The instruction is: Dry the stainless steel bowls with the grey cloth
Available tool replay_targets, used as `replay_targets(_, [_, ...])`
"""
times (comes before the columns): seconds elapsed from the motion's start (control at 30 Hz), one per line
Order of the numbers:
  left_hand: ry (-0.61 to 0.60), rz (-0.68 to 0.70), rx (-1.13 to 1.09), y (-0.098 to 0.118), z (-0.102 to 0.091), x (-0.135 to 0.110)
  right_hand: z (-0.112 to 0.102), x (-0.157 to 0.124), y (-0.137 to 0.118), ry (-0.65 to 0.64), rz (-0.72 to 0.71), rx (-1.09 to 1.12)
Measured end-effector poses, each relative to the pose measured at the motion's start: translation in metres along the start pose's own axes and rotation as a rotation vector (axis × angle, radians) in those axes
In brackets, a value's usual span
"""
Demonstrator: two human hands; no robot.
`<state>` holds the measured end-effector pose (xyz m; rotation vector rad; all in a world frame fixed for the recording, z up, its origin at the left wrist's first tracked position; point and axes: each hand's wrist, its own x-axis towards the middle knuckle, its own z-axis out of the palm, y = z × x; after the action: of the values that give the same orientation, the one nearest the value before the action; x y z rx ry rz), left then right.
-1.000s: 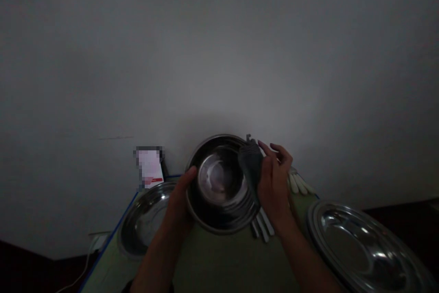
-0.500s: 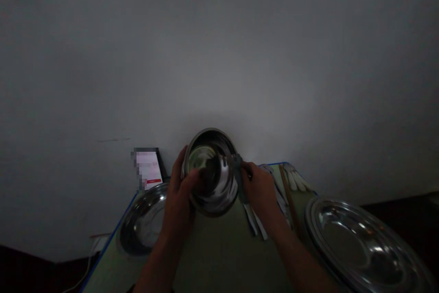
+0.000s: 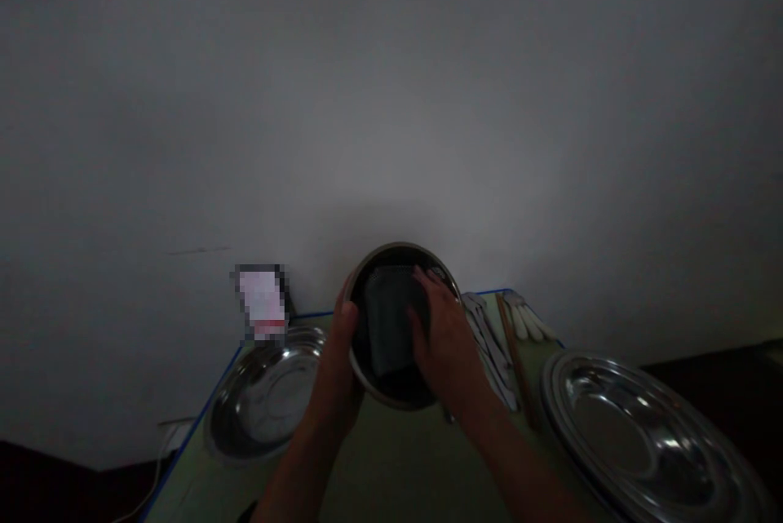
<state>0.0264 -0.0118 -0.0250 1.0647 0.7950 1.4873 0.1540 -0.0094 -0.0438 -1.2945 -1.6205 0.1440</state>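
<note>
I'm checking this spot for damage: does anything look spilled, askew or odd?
One thing: a thin, faint streak on the mostly plain wall, left of the lit screen. Scuff or crack, I cannot tell. No spill shows on the table, and the held bowl shows no clear damage.

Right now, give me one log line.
left hand: holds bowl | right hand: on dark cloth inside bowl | basin: left | large dish: right

A cloth [image 3: 390, 327] sits in the bowl [image 3: 400, 247], basin [image 3: 269, 405] left, trays [image 3: 612, 433] right.
</note>
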Motion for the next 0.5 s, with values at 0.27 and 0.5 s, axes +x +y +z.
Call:
replay_targets(0.27, [-0.064,0.003,0.146,-0.013,0.005,-0.004,0.021,-0.012,0.012,-0.318,0.036,-0.024])
replay_targets(0.5, [0.039,-0.185,-0.005,-0.012,0.001,0.002,-0.002,-0.011,-0.011,-0.463,-0.408,0.204])
